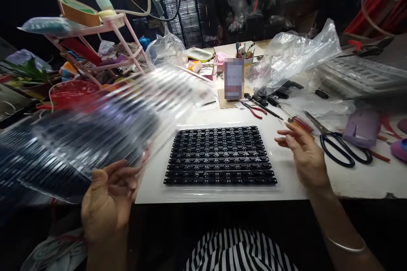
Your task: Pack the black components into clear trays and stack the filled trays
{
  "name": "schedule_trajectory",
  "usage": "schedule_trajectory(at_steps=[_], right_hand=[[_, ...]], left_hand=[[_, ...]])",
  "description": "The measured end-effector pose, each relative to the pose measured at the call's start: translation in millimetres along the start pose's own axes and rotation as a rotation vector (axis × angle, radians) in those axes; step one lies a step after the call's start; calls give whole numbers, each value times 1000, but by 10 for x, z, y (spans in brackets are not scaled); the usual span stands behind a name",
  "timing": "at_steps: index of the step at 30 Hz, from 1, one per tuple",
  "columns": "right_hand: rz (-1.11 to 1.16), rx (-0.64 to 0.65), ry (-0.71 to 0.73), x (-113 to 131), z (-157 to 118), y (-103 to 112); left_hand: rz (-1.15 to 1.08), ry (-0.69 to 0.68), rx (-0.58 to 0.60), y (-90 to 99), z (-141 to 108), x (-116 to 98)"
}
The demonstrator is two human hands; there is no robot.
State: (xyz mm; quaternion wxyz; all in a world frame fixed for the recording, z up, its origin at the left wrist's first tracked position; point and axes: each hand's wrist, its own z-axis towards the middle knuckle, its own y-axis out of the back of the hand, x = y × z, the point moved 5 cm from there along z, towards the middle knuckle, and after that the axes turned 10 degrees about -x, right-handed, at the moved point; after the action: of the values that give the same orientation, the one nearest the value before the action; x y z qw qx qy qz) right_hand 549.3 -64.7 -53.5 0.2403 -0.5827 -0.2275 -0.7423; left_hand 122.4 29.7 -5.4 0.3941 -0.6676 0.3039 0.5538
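Observation:
My left hand grips the near edge of a clear ribbed plastic tray, which is tilted and smeared by motion over the left of the table. In front of me, several rows of black strips with small parts on them lie in another clear plastic tray, flat on the white table. To the right of these strips my right hand hovers with its fingers stretched out, holding nothing. Its fingertips come near the handle of a screwdriver.
Dark-handled scissors and red-handled pliers lie at the right and back. Behind stand a blurred-out phone-like panel and crumpled plastic. A pink rack rises at the left, beside more stacked trays.

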Motion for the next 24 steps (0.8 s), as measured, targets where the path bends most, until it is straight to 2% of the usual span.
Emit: schedule_trajectory(at_steps=[3,5,9,13,16,18,19,20,21,22,24], right_hand=[[-189,8,20,-262,-136,125],[-298,45,121,-298,-211,134],[-466,115,313,-231,-253,22],[-458,129,323,-176,-217,-53],[-416,39,295,14,-312,73],[-223,180,216,198,-531,129],[-58,373,159,299,-710,103],[114,631,88,404,-946,53],[190,754,63,504,-1158,46],[247,850,46,585,-1363,34],[320,962,33,684,-1710,-11]], left_hand=[[-45,19,-20,-19,77,4],[-77,39,-10,-38,152,29],[-168,88,-30,-34,302,88],[-256,167,14,-30,303,173],[-218,218,101,-6,196,278],[-134,236,152,37,134,369],[-84,241,168,64,116,419],[-38,243,174,93,110,468],[1,242,174,121,113,516],[28,237,169,146,123,559],[50,216,162,175,144,630]])
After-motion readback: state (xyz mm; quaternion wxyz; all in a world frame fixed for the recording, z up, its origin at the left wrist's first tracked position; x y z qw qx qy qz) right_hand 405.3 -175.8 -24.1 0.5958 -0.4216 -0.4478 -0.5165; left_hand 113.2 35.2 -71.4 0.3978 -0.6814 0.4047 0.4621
